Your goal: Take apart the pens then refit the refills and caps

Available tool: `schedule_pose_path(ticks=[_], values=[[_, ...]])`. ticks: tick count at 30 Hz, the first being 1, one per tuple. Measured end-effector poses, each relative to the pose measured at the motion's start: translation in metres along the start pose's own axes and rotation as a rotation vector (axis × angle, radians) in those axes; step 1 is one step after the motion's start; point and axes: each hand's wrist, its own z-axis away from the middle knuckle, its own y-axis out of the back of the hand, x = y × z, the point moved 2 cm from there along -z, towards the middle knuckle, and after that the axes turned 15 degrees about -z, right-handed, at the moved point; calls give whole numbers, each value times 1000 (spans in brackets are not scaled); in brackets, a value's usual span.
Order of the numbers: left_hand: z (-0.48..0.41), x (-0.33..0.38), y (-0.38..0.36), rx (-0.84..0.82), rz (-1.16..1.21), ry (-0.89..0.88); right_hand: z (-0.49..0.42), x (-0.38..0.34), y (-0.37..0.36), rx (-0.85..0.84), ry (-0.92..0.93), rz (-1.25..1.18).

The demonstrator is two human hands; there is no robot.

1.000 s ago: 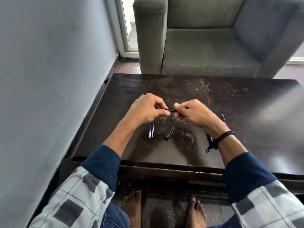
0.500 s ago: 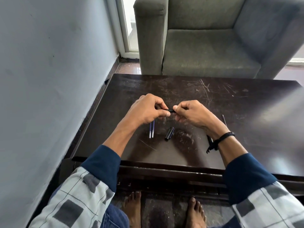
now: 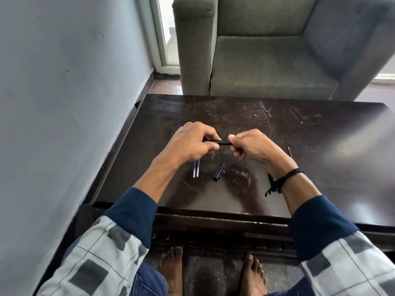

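Gripping a black pen (image 3: pixel 223 142) at both ends, left hand (image 3: pixel 190 144) and right hand (image 3: pixel 250 147) hold it level above the table (image 3: pixel 299 129). Two refills (image 3: pixel 196 168) and a cap (image 3: pixel 219 174) lie at 6 o'clock below the hands.

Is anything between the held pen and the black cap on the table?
Nothing visible. The black cap lies alone on the table, below the pen gripped by the left hand and right hand; the refills lie to its left.
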Motion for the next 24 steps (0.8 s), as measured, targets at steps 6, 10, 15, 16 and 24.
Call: schedule_pose_path(ticks=[6, 10, 15, 16, 24], values=[[-4, -12, 6, 14, -19, 88, -2, 6, -1, 62, 19, 63], [-6, -32, 11, 53, 35, 163, -4, 10, 4, -9, 52, 404], [-6, -39, 14, 100, 120, 225, 0, 12, -13, -322, 72, 669], [-5, -39, 14, 92, 127, 228, 0, 13, -16, -341, 91, 707], [-3, -39, 12, 8, 134, 218, -3, 13, 0, -203, 96, 774]])
